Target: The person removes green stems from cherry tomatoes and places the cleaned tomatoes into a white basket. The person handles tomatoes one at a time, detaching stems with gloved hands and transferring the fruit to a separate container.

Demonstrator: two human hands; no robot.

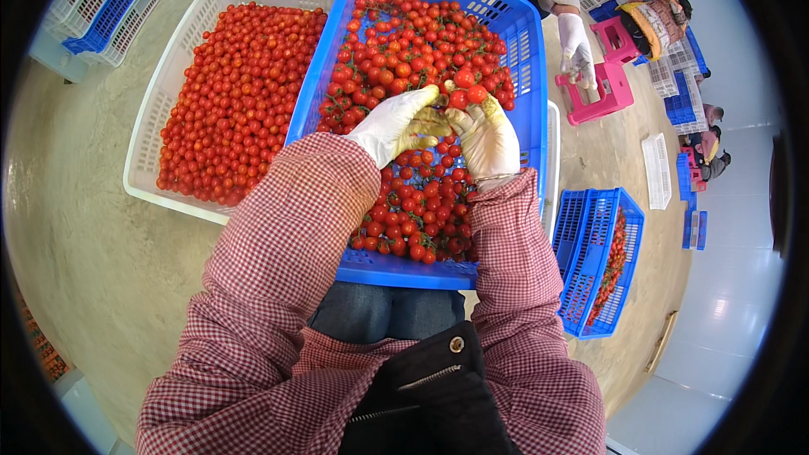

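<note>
My gloved left hand [398,122], its yellow-stained fingers curled, meets my right hand [484,133] over a blue crate [524,42] of cherry tomatoes, many on green stems. My right hand's fingers close around a small bunch of tomatoes [468,91] at its top. Whether my left fingers also grip that bunch is unclear. Left of the blue crate, a white crate [143,152] is full of loose red tomatoes [240,93].
A co-worker's gloved hands [575,50] are at the far side, one near a blurred red item above the white crate. Pink stools [602,101], stacked crates [118,8] and a blue crate with tomatoes [573,312] stand around. Other people [661,21] sit along the right.
</note>
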